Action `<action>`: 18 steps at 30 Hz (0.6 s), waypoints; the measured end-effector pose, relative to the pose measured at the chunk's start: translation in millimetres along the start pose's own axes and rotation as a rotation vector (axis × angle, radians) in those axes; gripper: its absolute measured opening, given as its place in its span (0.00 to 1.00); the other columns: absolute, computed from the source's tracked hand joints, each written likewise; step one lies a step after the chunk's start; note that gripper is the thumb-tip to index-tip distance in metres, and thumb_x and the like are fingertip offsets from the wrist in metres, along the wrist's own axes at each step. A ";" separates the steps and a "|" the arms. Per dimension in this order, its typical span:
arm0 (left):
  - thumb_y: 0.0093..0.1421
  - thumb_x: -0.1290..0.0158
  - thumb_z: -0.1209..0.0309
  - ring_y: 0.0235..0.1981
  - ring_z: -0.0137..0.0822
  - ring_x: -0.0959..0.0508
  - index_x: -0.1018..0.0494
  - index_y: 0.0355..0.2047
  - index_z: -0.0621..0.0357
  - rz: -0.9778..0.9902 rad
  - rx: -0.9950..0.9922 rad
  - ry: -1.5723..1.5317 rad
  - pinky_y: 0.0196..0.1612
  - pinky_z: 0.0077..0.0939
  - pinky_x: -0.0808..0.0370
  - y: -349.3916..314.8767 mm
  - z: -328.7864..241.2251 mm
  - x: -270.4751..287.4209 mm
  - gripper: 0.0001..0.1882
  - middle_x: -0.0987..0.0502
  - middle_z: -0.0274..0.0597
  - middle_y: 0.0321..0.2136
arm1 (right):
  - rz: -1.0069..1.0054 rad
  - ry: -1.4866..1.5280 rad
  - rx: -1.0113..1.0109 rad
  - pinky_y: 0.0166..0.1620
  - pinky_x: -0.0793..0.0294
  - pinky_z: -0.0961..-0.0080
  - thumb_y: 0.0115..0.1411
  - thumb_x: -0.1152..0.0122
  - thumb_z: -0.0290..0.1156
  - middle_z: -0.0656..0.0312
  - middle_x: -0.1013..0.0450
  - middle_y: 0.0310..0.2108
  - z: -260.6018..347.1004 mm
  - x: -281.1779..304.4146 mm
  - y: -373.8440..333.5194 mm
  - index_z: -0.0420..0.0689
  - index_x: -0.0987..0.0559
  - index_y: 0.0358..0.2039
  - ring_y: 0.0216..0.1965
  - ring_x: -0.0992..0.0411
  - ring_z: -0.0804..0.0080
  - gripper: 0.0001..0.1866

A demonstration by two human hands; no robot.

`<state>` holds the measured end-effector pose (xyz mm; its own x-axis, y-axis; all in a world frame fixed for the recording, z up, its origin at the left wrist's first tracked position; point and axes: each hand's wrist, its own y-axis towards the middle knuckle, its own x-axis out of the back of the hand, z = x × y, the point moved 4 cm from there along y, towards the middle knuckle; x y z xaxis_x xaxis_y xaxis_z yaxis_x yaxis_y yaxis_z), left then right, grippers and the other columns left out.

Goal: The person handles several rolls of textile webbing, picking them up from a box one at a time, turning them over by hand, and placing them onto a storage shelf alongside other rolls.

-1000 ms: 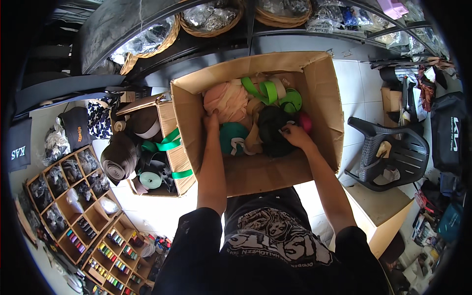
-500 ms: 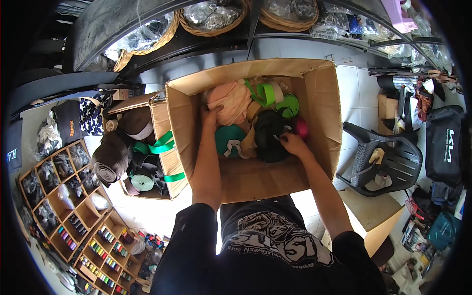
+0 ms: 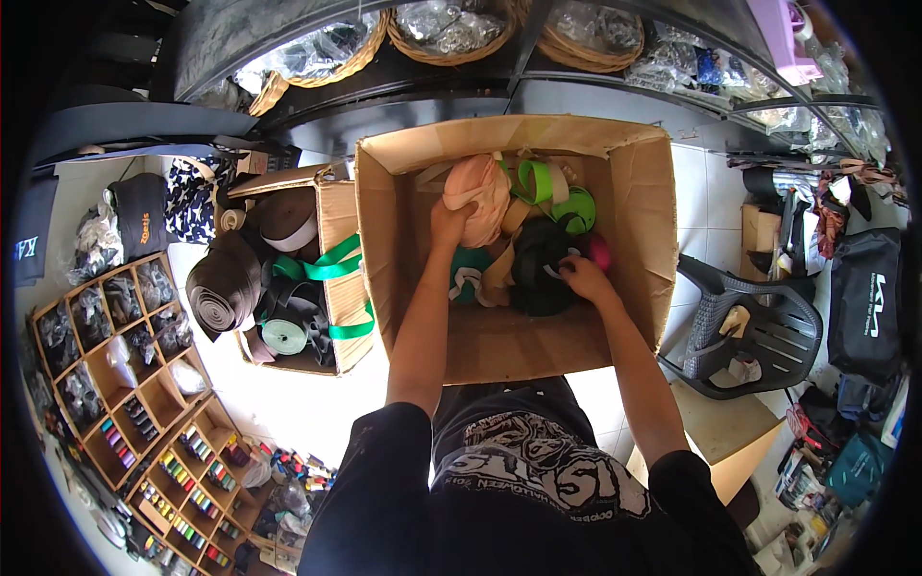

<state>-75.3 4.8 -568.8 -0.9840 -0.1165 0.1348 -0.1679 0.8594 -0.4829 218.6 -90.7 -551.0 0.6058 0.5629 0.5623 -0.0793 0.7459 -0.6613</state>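
Note:
An open cardboard box holds several rolls and bundles of fabric strap. My left hand is closed on the left side of a peach strap bundle, which stands tilted. Over a black strap bundle, the fingers of my right hand are pinched at its right side, by a small pale piece. Behind lie a bright green roll and a green strap loop. A teal roll is partly covered by my left forearm. A magenta roll peeks out at the right.
To the left, a second cardboard box holds brown, black and green strap rolls. A wooden compartment shelf with thread spools stands lower left. A dark plastic chair is at right. Wicker baskets line the rack beyond.
The peach bundle has been turned more on edge by my left hand, and it covers less of the box. My right hand stays at the black bundle. The whole view has shifted slightly.

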 end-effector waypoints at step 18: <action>0.43 0.34 0.70 0.40 0.32 0.24 0.30 0.49 0.63 0.293 -0.126 -0.202 0.46 0.27 0.27 -159.7 -247.5 101.1 0.31 0.23 0.41 0.39 | 0.120 0.896 0.670 0.49 0.28 0.70 0.46 0.32 0.28 0.55 0.38 0.57 212.1 134.6 -65.0 0.48 0.56 0.67 0.53 0.36 0.67 0.53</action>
<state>-133.1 -21.0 -263.9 -0.9832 0.0587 -0.1729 0.1192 0.9239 -0.3636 137.4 12.0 -327.0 0.8944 0.3864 -0.2254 -0.4215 0.8967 -0.1354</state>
